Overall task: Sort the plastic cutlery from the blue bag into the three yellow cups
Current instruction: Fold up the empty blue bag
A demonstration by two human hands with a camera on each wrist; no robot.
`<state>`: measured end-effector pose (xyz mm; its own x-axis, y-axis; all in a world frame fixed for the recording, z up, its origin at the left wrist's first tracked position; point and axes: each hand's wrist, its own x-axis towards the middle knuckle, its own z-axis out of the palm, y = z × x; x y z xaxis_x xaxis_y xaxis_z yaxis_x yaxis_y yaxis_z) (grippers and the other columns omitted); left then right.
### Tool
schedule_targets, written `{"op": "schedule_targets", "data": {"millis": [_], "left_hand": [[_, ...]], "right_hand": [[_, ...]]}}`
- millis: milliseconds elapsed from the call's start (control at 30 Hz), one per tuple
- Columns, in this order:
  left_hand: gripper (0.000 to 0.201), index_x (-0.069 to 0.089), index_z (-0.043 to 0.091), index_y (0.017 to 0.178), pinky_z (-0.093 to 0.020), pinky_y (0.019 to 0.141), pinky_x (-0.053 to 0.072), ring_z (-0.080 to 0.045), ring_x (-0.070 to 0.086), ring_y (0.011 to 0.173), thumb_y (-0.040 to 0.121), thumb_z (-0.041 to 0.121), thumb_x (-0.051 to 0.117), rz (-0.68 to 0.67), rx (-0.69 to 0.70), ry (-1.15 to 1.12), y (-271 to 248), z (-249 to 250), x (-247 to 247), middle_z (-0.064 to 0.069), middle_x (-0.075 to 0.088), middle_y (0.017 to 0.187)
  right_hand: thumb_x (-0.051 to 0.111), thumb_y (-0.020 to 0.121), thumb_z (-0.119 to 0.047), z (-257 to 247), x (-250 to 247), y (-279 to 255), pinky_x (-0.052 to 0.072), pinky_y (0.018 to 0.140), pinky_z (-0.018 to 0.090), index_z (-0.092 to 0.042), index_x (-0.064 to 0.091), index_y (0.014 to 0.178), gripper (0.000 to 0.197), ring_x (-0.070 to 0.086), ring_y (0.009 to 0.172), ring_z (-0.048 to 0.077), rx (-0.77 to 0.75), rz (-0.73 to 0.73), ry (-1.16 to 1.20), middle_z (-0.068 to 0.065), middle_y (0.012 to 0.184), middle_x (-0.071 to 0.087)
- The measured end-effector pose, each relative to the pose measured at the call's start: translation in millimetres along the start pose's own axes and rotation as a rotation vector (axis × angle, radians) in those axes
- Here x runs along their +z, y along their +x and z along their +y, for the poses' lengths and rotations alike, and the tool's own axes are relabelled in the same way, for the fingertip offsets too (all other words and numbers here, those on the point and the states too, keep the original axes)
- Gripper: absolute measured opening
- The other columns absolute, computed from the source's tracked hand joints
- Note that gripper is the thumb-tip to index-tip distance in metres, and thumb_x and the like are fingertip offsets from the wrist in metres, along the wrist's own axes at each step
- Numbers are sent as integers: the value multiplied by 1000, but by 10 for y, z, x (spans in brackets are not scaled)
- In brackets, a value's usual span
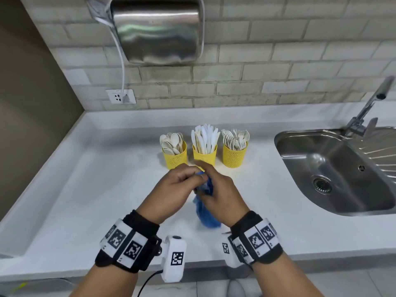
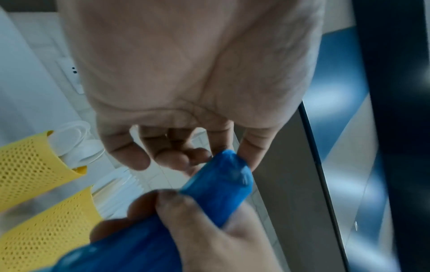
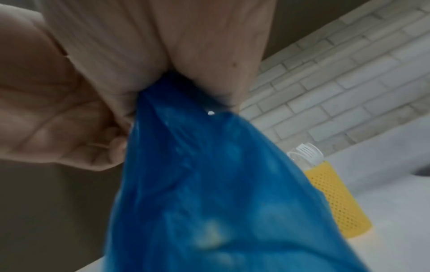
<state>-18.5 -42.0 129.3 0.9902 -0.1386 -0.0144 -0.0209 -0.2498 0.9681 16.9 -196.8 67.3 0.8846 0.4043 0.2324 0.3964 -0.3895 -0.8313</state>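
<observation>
The right hand (image 1: pixel 218 196) is curled tight round the neck of the blue bag (image 1: pixel 206 215), so the bag hangs down under it w/ its bottom near or on the counter (image 1: pixel 85 189); can't tell if it touches. The left hand (image 1: pixel 173 189) is just beside the right, touching the same bag. Its thumb and fingertips (image 2: pixel 197 156) pinch the top end of the bag, the bit that sticks up past the right fist. Both hands hold the bag & nothing else.

The bag looks thin, soft & crinkly. It is bunched and twisted, not stiff. I think it is very light now and prob. almost empty, but what's inside can't be seen. It could slip, so best to hold it at the twisted neck, as the right hand does. The loose top is the spot to pull it open.

Just past the hands, away from the person, stand 3 yellow cups in a row. The left cup (image 1: pixel 174 157) has spoons, the mid cup (image 1: pixel 204 156) has knives, the right cup (image 1: pixel 234 156) has forks. All look full, so the sorting seems about done. Further out to the right of the hands is a metal sink (image 1: pixel 334 168) w/ a tap (image 1: pixel 368 108).
</observation>
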Motion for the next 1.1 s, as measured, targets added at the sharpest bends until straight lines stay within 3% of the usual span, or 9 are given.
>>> {"op": "schedule_targets", "data": {"millis": [67, 167, 267, 400, 467, 667, 800, 933, 1100], "left_hand": [[19, 73, 17, 75, -24, 86, 43, -15, 57, 85, 90, 26, 68, 22, -41, -83, -40, -4, -92, -6, 61, 84], [23, 65, 17, 67, -36, 83, 38, -23, 42, 79, 76, 37, 70, -20, -94, -216, -125, 15, -192, -12, 44, 76], [23, 63, 11, 67, -26, 72, 38, -17, 38, 66, 85, 26, 64, -99, -81, -245, -176, 97, -219, -9, 39, 65], [24, 75, 7, 76, -21, 62, 35, -14, 38, 63, 93, 24, 71, -138, 28, -224, -180, 257, -200, -9, 43, 61], [16, 81, 11, 82, -22, 61, 34, -13, 39, 61, 87, 25, 74, -37, 77, -222, -151, 287, -192, -15, 48, 63], [8, 81, 9, 93, -13, 59, 44, -1, 56, 58, 91, 9, 74, 398, 150, -113, -47, 150, -338, 12, 70, 64], [13, 79, 38, 84, -16, 61, 42, -14, 57, 66, 87, 26, 81, 538, 201, 347, 31, -142, -551, 0, 64, 69], [20, 81, 42, 79, -13, 59, 37, -2, 57, 68, 83, 22, 84, 321, 126, 506, 45, -246, -586, 10, 64, 71], [9, 80, 45, 73, -21, 68, 40, -9, 53, 76, 70, 44, 88, 19, 75, 436, -23, -140, -403, 6, 61, 94]], "right_hand": [[52, 75, -4, 50, -67, -2, 57, 87, 40, -23, 66, 126, 56, 68, 93, 15, 10, 86, 13, -6, 104, 73], [44, 68, -4, 93, -131, 9, 52, 81, 33, -18, 67, 119, 57, 62, 89, 18, 16, 155, -80, -3, 102, 71], [50, 72, 4, 157, -79, 84, 50, 72, 36, -22, 62, 117, 53, 59, 81, 22, 56, 116, -137, -4, 93, 66], [47, 85, -14, 191, 181, 160, 55, 69, 49, -27, 56, 100, 23, 64, 77, 31, 179, -8, -180, 5, 84, 69], [43, 94, -27, 114, 342, 150, 53, 70, 41, -21, 58, 93, 16, 65, 78, 30, 232, -93, -253, 11, 90, 70], [47, 101, -30, -405, 316, -239, 34, 60, 36, -18, 41, 92, 16, 57, 74, 38, 52, -272, -495, 11, 79, 55], [47, 95, -23, -865, -28, -374, 31, 59, 37, -23, 36, 90, 12, 45, 67, 29, -98, -276, -569, -1, 79, 47], [55, 82, -8, -1069, -369, -242, 34, 56, 33, -21, 53, 96, 19, 54, 77, 26, -228, -48, -661, -3, 89, 53], [28, 75, -17, -862, -519, 186, 49, 67, 41, -21, 60, 107, 45, 58, 84, 27, -208, 119, -350, -6, 95, 60]]}}
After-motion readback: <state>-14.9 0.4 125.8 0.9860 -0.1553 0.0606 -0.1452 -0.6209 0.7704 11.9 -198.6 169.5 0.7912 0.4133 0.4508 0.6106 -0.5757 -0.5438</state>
